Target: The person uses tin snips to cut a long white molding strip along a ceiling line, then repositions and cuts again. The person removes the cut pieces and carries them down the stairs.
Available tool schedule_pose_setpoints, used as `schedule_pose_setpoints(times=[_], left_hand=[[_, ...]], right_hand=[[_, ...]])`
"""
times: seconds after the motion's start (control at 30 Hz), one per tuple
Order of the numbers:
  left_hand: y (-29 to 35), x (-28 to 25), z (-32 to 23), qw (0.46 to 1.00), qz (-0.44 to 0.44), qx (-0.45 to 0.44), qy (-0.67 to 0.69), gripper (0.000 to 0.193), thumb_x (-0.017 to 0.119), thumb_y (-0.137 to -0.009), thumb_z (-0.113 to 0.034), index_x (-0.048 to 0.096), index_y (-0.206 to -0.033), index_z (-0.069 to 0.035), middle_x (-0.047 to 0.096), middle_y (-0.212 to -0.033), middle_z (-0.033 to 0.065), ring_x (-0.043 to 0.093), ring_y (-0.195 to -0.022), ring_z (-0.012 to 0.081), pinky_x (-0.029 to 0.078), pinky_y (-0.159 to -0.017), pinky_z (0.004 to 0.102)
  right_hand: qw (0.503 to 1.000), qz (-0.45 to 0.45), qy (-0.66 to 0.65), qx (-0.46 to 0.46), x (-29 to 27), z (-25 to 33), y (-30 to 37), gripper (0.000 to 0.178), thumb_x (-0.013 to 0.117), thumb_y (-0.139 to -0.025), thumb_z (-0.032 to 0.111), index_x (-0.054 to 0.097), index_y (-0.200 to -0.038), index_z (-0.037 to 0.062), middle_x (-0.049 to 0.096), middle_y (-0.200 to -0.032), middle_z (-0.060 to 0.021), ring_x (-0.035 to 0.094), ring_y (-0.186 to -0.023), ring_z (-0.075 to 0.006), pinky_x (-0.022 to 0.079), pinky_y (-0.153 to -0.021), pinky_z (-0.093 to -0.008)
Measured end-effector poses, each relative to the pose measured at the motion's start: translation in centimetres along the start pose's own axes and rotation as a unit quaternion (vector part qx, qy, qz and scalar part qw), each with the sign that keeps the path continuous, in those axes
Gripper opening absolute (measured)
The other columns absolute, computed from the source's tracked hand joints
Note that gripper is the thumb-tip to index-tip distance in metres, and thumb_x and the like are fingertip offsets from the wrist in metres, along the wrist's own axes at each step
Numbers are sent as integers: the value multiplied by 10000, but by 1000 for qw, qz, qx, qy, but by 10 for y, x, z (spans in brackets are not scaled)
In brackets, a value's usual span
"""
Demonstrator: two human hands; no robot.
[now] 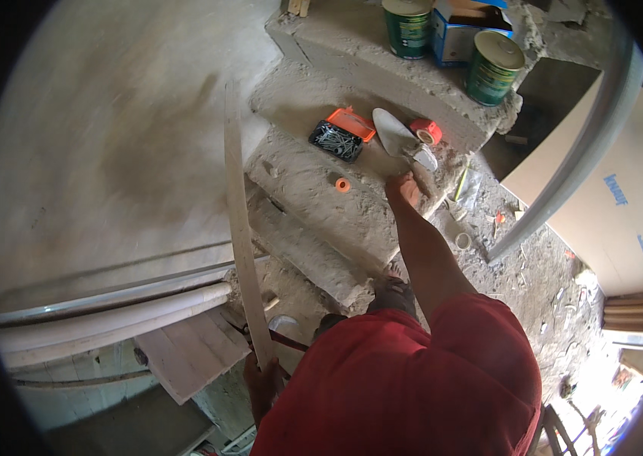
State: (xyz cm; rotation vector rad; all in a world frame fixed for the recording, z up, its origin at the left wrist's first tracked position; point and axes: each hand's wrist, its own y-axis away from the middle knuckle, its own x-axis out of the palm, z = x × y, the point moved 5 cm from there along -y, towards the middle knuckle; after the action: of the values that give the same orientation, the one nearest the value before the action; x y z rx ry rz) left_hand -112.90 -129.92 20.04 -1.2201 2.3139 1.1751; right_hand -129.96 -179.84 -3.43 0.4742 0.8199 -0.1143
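Note:
At the lower left, my left hand (262, 384) is closed around the bottom end of a long pale batten (239, 213), which leans upright along the wall. My right hand (405, 188) reaches down to the dusty concrete step; its fingers are too small and partly hidden to make out. Just beyond it lie a whitish chunk (425, 158), a pointed pale trowel blade (392, 131) and a red roll of tape (425, 131). Left of these is an open black case of screws (336, 141) with its orange lid (352, 124) folded back. A small orange ring (342, 185) rests on the same step.
Two green cans (408, 30) and a blue-and-white box (462, 34) stand on the higher step. A thick grey pipe (587, 152) slants across the right, before a large board (618, 197). White pipes (116, 315) run along the lower left. Debris litters the floor (519, 304).

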Motion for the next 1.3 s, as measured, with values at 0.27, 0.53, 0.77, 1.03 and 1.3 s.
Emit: schedule_pose_setpoints(times=[0.27, 0.53, 0.77, 1.03, 1.3], left_hand=[[12, 21, 12, 983, 20, 51, 178, 397, 672, -772, -88, 542, -1129, 27, 617, -957, 98, 589, -775, 155, 491, -667, 315], [-20, 40, 22, 992, -12, 24, 121, 309, 652, -774, -101, 564, -1025, 55, 617, -844, 116, 608, -754, 192, 493, -642, 335], [-31, 50, -2, 995, 19, 49, 82, 335, 668, -767, -166, 612, -1026, 38, 651, -822, 116, 642, -704, 199, 518, -652, 348], [-15, 46, 21, 994, 71, -2, 89, 521, 663, -796, -339, 605, -1186, 2, 672, -1011, 135, 631, -940, 211, 483, -842, 348], [5, 25, 53, 998, -17, 29, 51, 540, 614, -832, -473, 601, -1195, -74, 681, -906, 152, 669, -822, 264, 502, -776, 380]], right_hand=[[998, 30, -6, -49, 32, -23, -16, 368, 497, -897, 315, 597, -1104, 28, 664, -1035, -215, 632, -987, -381, 487, -883, -451], [952, 230, -145, -141, 31, -95, 43, 341, 635, -789, 358, 665, -840, 21, 662, -762, -176, 646, -711, -317, 494, -662, -431], [925, 365, -98, -35, -17, -233, 65, 140, 622, -833, 136, 668, -799, 8, 653, -684, -97, 618, -514, -185, 485, -451, -287], [887, 443, -115, 70, -38, -252, 54, 304, 591, -855, 139, 593, -1136, 24, 618, -722, -105, 633, -561, -228, 519, -472, -327], [855, 516, -26, 36, 1, -208, 57, 320, 603, -872, 209, 614, -1147, 46, 601, -882, -91, 609, -731, -227, 520, -616, -374]])
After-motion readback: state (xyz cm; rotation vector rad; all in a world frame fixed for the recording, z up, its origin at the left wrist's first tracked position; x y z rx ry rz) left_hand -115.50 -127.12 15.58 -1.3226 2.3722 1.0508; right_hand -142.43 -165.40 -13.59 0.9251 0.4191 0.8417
